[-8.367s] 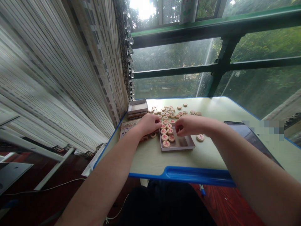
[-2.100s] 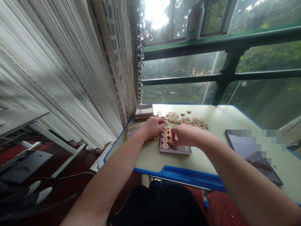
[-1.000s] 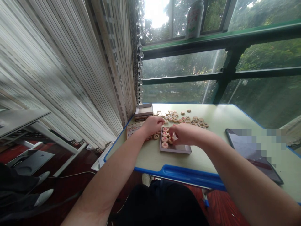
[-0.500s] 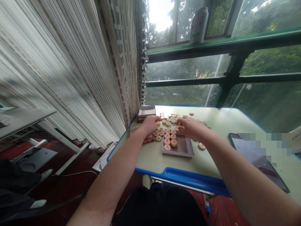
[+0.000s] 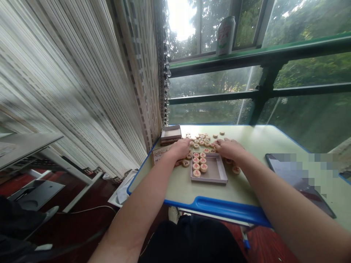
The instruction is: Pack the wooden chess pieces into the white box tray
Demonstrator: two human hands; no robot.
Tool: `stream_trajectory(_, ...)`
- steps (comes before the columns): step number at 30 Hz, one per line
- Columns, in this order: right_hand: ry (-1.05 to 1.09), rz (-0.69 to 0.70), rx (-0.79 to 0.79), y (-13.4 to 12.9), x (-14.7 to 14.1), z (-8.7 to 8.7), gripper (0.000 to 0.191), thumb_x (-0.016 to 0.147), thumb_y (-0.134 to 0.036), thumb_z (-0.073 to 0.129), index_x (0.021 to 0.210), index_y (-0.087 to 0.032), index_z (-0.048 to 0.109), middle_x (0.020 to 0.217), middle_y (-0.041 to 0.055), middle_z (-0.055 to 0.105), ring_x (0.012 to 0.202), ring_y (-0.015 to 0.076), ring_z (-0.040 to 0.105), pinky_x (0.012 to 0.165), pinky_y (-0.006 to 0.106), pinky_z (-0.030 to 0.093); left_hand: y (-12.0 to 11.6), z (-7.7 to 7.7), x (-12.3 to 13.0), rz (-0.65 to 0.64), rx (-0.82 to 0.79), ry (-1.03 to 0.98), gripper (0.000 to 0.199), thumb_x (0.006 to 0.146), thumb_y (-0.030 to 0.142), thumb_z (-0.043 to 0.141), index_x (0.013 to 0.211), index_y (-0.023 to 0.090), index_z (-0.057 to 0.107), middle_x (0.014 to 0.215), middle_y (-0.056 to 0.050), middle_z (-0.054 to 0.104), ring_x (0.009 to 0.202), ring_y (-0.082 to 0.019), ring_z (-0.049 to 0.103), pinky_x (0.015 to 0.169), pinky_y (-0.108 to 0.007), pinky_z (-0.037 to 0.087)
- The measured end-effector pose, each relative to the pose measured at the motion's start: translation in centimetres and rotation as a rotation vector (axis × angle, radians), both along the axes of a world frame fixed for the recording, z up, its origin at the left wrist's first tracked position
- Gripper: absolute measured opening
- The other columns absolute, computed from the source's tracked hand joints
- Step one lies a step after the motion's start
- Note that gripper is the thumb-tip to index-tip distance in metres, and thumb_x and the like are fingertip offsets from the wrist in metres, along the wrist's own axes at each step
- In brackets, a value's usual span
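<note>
Round wooden Chinese chess pieces (image 5: pixel 202 140) with red or dark characters lie in a loose cluster on the pale table. In front of them sits a shallow open box tray (image 5: pixel 216 168); its left side holds two columns of red-marked pieces (image 5: pixel 203 160). My left hand (image 5: pixel 181 149) is at the left of the cluster, fingers stretched forward against the pieces there. Over pieces at the cluster's right edge lies my right hand (image 5: pixel 229 148), its fingers reaching inward. Both palms face down, which partly hides what lies under the fingertips.
A second shallow box (image 5: pixel 171 132) is stacked at the back left, near a printed flat box (image 5: pixel 159 155) under my left wrist. A dark tablet (image 5: pixel 297 184) lies at the right. Behind the table, a can (image 5: pixel 225 35) stands on the window ledge. Curtains (image 5: pixel 131 73) hang at left.
My right hand has moved right, off the tray's back edge, and lies flatter over the pieces. The left hand has shifted slightly right. The view has tilted a little.
</note>
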State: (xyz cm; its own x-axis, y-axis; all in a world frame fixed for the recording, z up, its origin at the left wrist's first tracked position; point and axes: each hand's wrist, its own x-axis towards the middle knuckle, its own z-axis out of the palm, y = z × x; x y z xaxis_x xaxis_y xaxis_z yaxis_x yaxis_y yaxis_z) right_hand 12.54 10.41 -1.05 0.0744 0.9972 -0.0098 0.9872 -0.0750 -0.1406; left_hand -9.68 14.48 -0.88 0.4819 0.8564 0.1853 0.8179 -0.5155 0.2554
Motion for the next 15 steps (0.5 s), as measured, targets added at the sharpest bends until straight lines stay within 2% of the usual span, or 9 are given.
stream_trajectory(4,0.058,0.067,0.012,0.6,0.5,-0.1,0.049,0.09,-0.04,0.028,0.122,-0.016,0.055,0.125,0.0149,0.055,0.112,0.0263,0.051,0.09,0.036,0.038,-0.3,0.3,0.3,0.025,0.007,0.07,0.039,0.091,0.034,0.034,0.125,0.024,0.051,0.131,-0.009,0.054,0.116,-0.026,0.052,0.097,-0.039,0.04)
stream_trajectory(9,0.061,-0.012,0.044,0.9,1.6,0.4,0.055,0.08,-0.025,0.042,0.133,-0.013,0.046,0.135,0.0157,0.047,0.113,0.0272,0.051,0.086,0.033,0.042,-0.2,0.0,0.3,0.025,0.093,0.053,0.039,0.087,0.019,0.037,0.121,0.015,0.055,0.122,-0.013,0.057,0.113,-0.025,0.052,0.098,-0.036,0.04)
stream_trajectory(11,0.077,-0.042,0.034,0.8,1.9,0.8,0.053,0.076,-0.022,0.047,0.128,-0.017,0.052,0.128,0.014,0.054,0.107,0.0271,0.055,0.08,0.032,0.044,-0.3,-0.2,0.3,0.014,0.11,0.038,0.04,0.085,0.016,0.039,0.122,0.016,0.055,0.124,-0.013,0.055,0.114,-0.025,0.051,0.098,-0.035,0.04)
stream_trajectory(15,0.135,-0.046,0.0,0.5,2.0,1.3,0.047,0.073,-0.018,0.048,0.118,-0.022,0.061,0.115,0.0098,0.063,0.095,0.0236,0.06,0.069,0.028,0.046,-0.6,-0.1,0.3,-0.02,0.035,0.066,0.038,0.085,0.015,0.04,0.117,0.018,0.059,0.126,-0.011,0.055,0.113,-0.026,0.053,0.095,-0.035,0.043)
